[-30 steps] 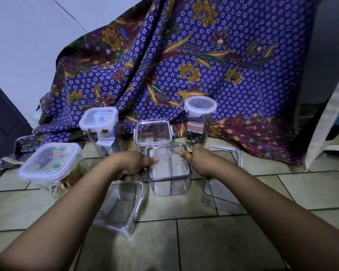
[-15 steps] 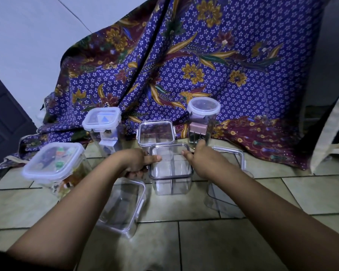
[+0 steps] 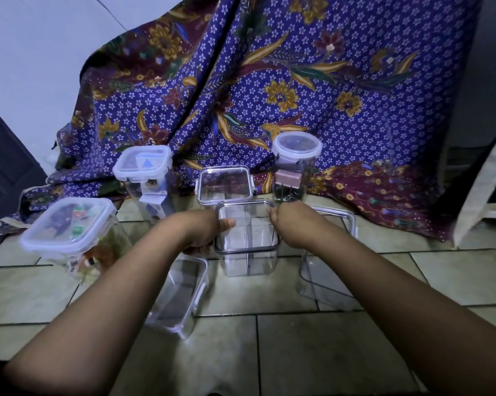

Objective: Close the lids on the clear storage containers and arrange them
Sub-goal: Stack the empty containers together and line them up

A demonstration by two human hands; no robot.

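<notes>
A clear square container (image 3: 248, 254) with a dark-rimmed lid stands on the tiled floor in the middle. My left hand (image 3: 202, 228) grips its left edge, thumb on the lid. On the right edge, my right hand (image 3: 294, 224) holds the same container. Right behind it stands another clear lidded container (image 3: 225, 184). Under my left forearm a clear container (image 3: 181, 292) lies on its side. Behind my right forearm sits a taller clear container (image 3: 329, 252).
A wide lidded tub with colourful contents (image 3: 69, 232) is at the left. A lidded square jar (image 3: 144, 174) and a round-lidded jar (image 3: 295, 164) stand at the back, against a purple floral cloth (image 3: 269, 81). A dark door (image 3: 3, 167) is far left.
Both hands stay on the middle container's sides. The view has shifted slightly; the containers have not visibly moved.
</notes>
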